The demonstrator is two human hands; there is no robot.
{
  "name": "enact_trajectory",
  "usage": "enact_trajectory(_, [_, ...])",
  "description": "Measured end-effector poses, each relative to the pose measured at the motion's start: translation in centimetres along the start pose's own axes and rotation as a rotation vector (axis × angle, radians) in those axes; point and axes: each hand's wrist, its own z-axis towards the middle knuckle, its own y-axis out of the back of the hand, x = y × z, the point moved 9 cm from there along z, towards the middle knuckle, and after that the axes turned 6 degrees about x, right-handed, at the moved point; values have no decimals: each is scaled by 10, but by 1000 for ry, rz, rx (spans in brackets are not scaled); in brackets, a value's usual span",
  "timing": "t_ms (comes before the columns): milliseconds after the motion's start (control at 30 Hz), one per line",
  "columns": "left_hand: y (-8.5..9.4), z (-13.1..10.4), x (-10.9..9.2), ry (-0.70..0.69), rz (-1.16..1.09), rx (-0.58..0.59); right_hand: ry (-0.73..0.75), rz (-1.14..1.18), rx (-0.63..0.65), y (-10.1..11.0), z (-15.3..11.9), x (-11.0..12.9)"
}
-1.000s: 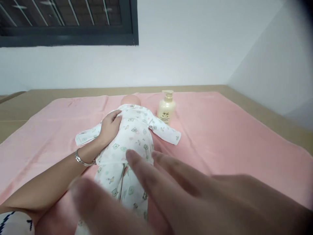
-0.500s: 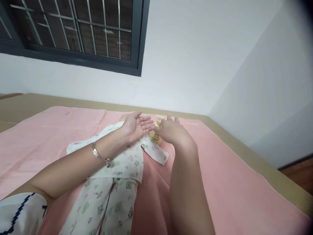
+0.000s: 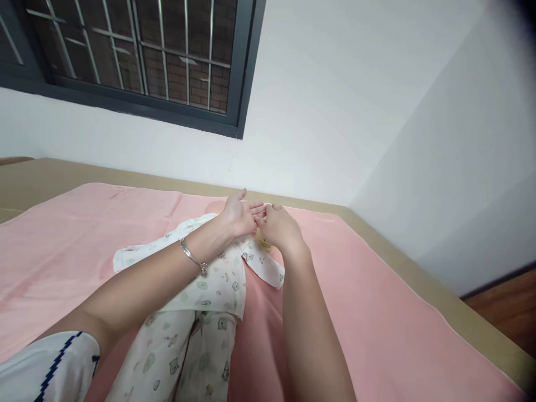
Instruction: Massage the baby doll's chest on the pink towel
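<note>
My left hand [image 3: 243, 216] is palm up with its fingers stretched toward the right, holding nothing. Against its fingertips lie the fingers of my right hand [image 3: 280, 228], back upward and bent over; what is under them is hidden. Partly covered by my right hand is a yellowish bottle [image 3: 263, 242]. A small white printed top [image 3: 221, 279] lies below my left hand, one sleeve reaching right past the bottle. Matching printed trousers [image 3: 205, 357] extend from its hem toward me.
A pink sheet [image 3: 360, 312] with a few creases covers a tan surface [image 3: 402, 273]. Behind it rises a white wall [image 3: 318, 111] with a dark-framed barred window [image 3: 238, 120]. Something brown and wooden [image 3: 506, 301] is at the right edge.
My right hand has moved left and its fingers have come against my left fingertips, covering more of the bottle. My left hand has shifted slightly right.
</note>
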Motion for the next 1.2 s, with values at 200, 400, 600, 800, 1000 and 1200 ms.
enact_trajectory(200, [24, -40, -9, 5, 25, -92, -8, -91, 13, -8, 7, 3])
enact_trajectory(400, [34, -99, -17, 82, 29, -116, -100, -163, 90, -20, 8, 6])
enact_trajectory(600, [36, -140, -39, 55, -7, -99, -42, -110, 65, -15, 10, 18])
enact_trajectory(800, [33, -167, -49, 34, -81, -81, 201, 220, -82, 19, -37, 80])
enact_trajectory(1000, [8, -193, -68, -57, -116, 79, 510, 303, -222, 10, -112, 175])
enact_trajectory(1200, [9, -206, -76, -248, 31, 90, 909, 324, -337, -7, -171, 219])
